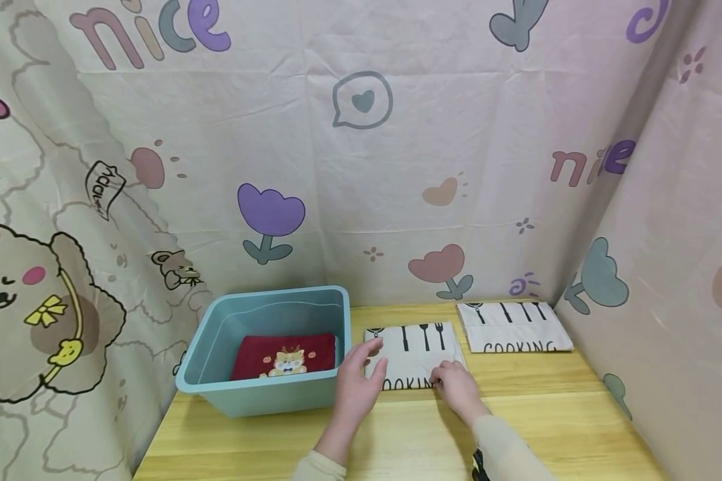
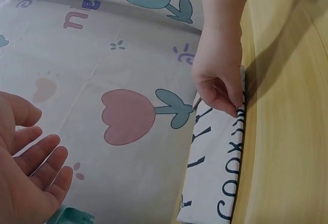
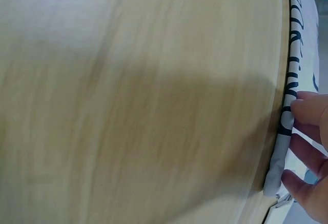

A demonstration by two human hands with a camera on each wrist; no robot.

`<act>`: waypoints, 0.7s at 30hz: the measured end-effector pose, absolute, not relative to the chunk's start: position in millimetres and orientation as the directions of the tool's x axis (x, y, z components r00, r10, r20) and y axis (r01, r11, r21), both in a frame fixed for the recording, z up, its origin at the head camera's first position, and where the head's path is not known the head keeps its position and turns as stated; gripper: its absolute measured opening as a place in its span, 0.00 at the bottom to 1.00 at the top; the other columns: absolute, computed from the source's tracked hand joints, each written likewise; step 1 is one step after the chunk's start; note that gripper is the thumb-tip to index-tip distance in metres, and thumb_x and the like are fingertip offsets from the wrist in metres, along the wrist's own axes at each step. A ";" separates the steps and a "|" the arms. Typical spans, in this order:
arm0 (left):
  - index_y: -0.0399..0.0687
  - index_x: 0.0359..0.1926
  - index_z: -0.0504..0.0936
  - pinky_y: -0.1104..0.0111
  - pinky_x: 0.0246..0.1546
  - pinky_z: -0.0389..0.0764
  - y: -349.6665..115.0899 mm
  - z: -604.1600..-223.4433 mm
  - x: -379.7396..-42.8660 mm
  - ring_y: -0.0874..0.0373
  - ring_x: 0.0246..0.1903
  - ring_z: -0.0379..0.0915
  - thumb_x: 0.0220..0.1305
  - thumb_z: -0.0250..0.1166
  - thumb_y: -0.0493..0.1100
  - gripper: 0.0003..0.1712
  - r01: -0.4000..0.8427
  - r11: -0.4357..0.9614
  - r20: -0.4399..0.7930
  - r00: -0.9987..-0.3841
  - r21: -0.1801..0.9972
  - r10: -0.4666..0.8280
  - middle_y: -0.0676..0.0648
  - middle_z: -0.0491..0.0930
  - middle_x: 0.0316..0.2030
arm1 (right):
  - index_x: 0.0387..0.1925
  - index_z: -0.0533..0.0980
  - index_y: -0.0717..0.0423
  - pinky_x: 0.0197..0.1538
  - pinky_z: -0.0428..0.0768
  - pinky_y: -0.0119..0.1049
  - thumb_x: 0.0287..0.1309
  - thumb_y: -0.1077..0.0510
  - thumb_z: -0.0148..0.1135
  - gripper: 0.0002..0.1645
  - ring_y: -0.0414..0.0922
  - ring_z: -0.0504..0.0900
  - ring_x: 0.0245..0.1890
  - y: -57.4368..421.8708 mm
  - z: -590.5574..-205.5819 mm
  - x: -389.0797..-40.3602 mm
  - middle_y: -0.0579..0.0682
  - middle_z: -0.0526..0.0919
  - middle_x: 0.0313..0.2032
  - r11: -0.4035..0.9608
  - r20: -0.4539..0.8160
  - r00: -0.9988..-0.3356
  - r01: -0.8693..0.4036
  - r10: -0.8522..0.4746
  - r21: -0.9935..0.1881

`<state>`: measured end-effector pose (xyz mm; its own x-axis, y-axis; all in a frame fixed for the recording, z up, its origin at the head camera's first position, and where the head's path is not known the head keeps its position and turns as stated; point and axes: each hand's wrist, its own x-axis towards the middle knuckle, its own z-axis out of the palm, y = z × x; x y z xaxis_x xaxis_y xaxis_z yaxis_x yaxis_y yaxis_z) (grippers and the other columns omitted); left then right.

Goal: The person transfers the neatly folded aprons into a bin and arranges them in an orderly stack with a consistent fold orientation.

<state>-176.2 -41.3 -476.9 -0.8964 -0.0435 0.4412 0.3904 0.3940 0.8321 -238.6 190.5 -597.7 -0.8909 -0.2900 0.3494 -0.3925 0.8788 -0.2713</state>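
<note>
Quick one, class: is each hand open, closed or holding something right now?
Left hand: open, holding nothing.
Right hand: fingers curled, touching the front edge of the nearer folded cloth; whether it grips cannot be told.

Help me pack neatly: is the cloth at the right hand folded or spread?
Folded: the cloth shows a thick rounded edge, its lettering wrapping over.

Just left of the left hand (image 1: 357, 387), the blue bin (image 1: 265, 397) is blocking sideways passage with its wall, while its top is leaving a way in from above. Between that hand and the right hand (image 1: 458, 387), open air is spreading over the folded cloth (image 1: 409, 364). Beyond and right of the right hand, a low second cloth (image 1: 511, 329) is lying. Beyond both, the curtain (image 1: 361, 174) is rising as a barrier.
</note>
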 end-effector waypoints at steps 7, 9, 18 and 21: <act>0.43 0.57 0.81 0.57 0.50 0.79 -34.2 -481.7 -179.3 0.52 0.49 0.77 0.63 0.67 0.35 0.20 0.353 0.350 0.401 -0.913 0.867 -0.072 0.49 0.82 0.50 | 0.24 0.82 0.50 0.36 0.78 0.40 0.40 0.70 0.73 0.12 0.44 0.73 0.30 195.1 -596.2 -229.6 0.41 0.77 0.26 0.873 0.339 -0.893 -0.395 -0.294 -0.284; 0.44 0.57 0.81 0.56 0.51 0.79 -32.8 -483.0 -179.6 0.52 0.49 0.77 0.63 0.67 0.36 0.20 0.329 0.346 0.376 -0.923 0.878 -0.076 0.49 0.82 0.50 | 0.24 0.82 0.50 0.36 0.78 0.40 0.41 0.69 0.74 0.12 0.44 0.73 0.30 196.0 -596.1 -227.1 0.41 0.77 0.26 0.873 0.339 -0.893 -0.396 -0.295 -0.285; 0.43 0.57 0.81 0.56 0.50 0.78 -29.5 -492.4 -181.5 0.51 0.49 0.77 0.63 0.67 0.35 0.20 0.258 0.319 0.311 -0.942 0.912 -0.127 0.48 0.82 0.48 | 0.23 0.81 0.47 0.36 0.78 0.38 0.40 0.68 0.76 0.13 0.42 0.73 0.30 201.2 -599.1 -215.1 0.39 0.76 0.26 0.880 0.355 -0.890 -0.390 -0.286 -0.270; 0.41 0.56 0.81 0.53 0.50 0.79 -27.6 -497.0 -182.4 0.48 0.48 0.77 0.63 0.67 0.34 0.20 0.254 0.314 0.309 -0.941 0.915 -0.138 0.47 0.82 0.48 | 0.22 0.81 0.46 0.35 0.77 0.38 0.39 0.67 0.76 0.14 0.42 0.73 0.30 202.9 -599.0 -211.2 0.39 0.76 0.26 0.883 0.354 -0.892 -0.385 -0.282 -0.267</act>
<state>-182.4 -27.6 -497.0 -0.9409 -0.1384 0.3091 0.2543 0.3140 0.9147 -211.2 202.9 -599.0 -0.8920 -0.2815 0.3537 -0.3848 0.8835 -0.2672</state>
